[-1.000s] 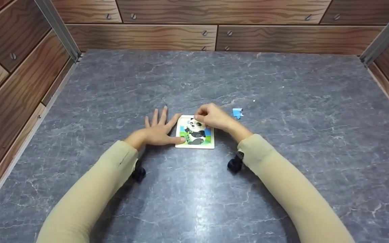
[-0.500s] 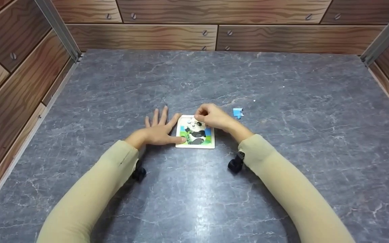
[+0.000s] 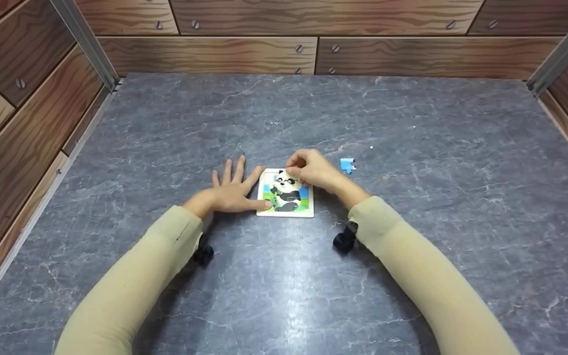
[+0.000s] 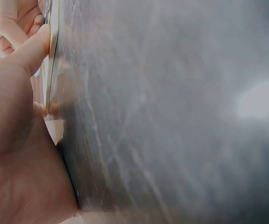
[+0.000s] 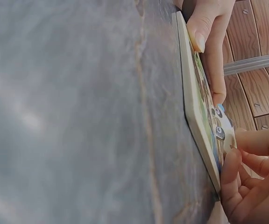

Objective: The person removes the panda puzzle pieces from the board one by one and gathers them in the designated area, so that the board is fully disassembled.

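Puzzle frame (image 3: 285, 214) lies flat on the tabletop (image 3: 215, 113), roughly midway between its left and right edges, well apart from the far edge. Picture in it: panda on green and blue. Right hand (image 3: 316, 172) is over the frame's far-right corner, covering it in the head view. Right grip: closed down to a fingertip pinch, has hold of the panda-head piece (image 5: 225, 123). Right wrist view shows that piece tilted up against the frame; can't tell whether its lower side touches. Left hand (image 3: 230, 196): fingers spread, no grip on anything, thumb on the frame's left side toward the near-left corner, index fingertip at the far-left corner. Blue piece (image 3: 347, 164) loose on the tabletop, off the frame's far-right corner, near the right hand. Small white speck (image 3: 371, 147) beyond it, toward the far edge. Black camera on each wrist, beige sleeves. Wood-pattern panels (image 3: 205, 55) stand along the tabletop's far, left and right edges.
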A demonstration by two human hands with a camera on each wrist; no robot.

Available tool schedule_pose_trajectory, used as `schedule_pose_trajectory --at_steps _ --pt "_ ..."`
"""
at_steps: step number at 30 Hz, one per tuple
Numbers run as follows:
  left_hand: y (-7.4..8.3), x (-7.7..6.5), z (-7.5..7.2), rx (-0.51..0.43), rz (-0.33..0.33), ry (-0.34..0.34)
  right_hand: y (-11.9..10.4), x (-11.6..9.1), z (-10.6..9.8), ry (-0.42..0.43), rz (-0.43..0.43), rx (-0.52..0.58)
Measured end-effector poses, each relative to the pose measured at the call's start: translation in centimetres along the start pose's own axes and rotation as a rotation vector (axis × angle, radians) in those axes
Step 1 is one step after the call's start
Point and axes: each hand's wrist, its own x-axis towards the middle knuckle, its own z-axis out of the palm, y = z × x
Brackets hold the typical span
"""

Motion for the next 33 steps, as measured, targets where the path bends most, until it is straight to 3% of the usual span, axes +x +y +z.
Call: schedule_pose_trajectory --at_steps 16,22,33 --pt "0.1 0.1 0.0 0.009 0.003 -0.006 0.1 -0.1 -0.3 -0.016 0.006 0.019" --pt "0.9 0.5 -0.3 0.033 -0.044 -0.012 0.1 -0.2 -0.4 -0.01 -0.008 0.02" --pt "2.0 1.3 -0.1 -0.005 -0.131 -0.012 0.3 -0.2 -0.4 -0.025 -0.019 0.029"
